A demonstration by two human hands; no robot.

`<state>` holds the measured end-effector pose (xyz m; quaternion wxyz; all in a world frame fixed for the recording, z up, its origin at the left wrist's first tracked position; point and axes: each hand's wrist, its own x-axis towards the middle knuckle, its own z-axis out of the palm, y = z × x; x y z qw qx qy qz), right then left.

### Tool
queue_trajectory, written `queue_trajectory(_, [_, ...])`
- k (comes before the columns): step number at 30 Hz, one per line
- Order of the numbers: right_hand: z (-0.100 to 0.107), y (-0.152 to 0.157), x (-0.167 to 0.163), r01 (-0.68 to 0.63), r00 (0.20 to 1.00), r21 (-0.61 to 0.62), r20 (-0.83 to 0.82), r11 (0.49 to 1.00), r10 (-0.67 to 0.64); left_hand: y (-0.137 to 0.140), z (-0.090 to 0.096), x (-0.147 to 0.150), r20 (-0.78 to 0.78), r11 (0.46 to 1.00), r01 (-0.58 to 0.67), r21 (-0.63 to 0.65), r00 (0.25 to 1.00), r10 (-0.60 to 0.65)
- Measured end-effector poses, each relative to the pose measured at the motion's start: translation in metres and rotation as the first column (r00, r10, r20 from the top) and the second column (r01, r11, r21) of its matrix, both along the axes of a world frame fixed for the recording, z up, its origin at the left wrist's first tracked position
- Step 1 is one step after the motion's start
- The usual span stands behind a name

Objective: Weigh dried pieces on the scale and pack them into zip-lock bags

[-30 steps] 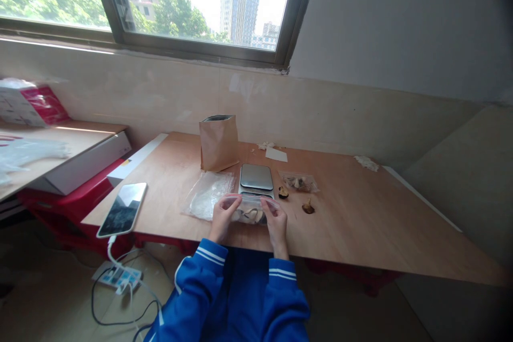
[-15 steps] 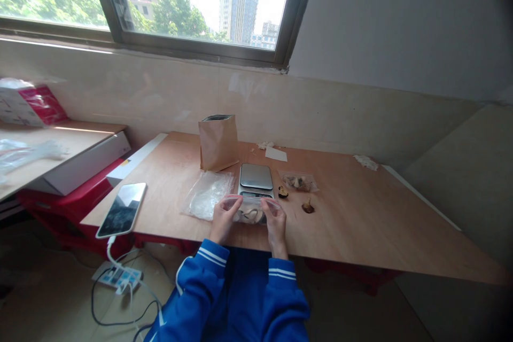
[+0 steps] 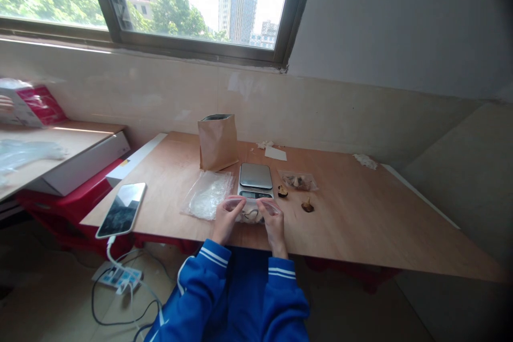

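Note:
Between my hands is a clear zip bag [image 3: 251, 216] with dried mushrooms inside, close to the table's front edge. My left hand [image 3: 226, 218] pinches its top edge on the left, and my right hand [image 3: 274, 221] pinches the same edge on the right. Just beyond the bag stands a kitchen scale [image 3: 255, 177] with a bare metal plate. To its right lie two loose dried mushrooms, one [image 3: 282, 191] beside the scale and another [image 3: 308, 204] farther right. A second filled bag [image 3: 298, 181] rests behind them. Flat clear bags [image 3: 208, 195] lie left of the scale.
An upright brown paper pouch [image 3: 217, 142] stands open at the back. A phone [image 3: 122, 210] on a charging cable lies at the left edge. White paper [image 3: 276, 153] sits near the wall. On the left table are plastic bags [image 3: 30, 155] and part of another person's hand [image 3: 5, 103].
My two hands have come slightly closer together along the bag's top edge. Another person's hand has appeared at the far left.

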<state>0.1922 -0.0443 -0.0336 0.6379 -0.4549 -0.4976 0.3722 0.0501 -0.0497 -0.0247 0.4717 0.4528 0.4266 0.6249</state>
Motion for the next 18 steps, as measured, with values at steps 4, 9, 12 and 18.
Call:
queue_trajectory(4, [0.001, 0.001, -0.002, -0.007, 1.0, -0.008, 0.001, 1.0, 0.007, 0.0, 0.001, 0.001, 0.006, 1.0, -0.017, 0.008, 1.0, 0.017])
queue_trajectory(9, [0.003, 0.001, -0.004, -0.083, 0.996, -0.007, -0.008, 0.996, 0.083, 0.0, -0.001, 0.0, -0.011, 0.999, 0.037, 0.028, 0.999, -0.037])
queue_trajectory(12, [0.004, -0.001, -0.006, -0.103, 0.994, 0.014, -0.021, 0.995, 0.104, -0.001, 0.0, 0.002, -0.031, 0.997, 0.067, 0.049, 0.997, -0.066])
queue_trajectory(18, [0.008, -0.003, -0.013, -0.06, 0.998, 0.049, -0.035, 0.997, 0.061, -0.002, 0.002, 0.009, -0.052, 0.996, 0.049, 0.071, 0.998, -0.046])
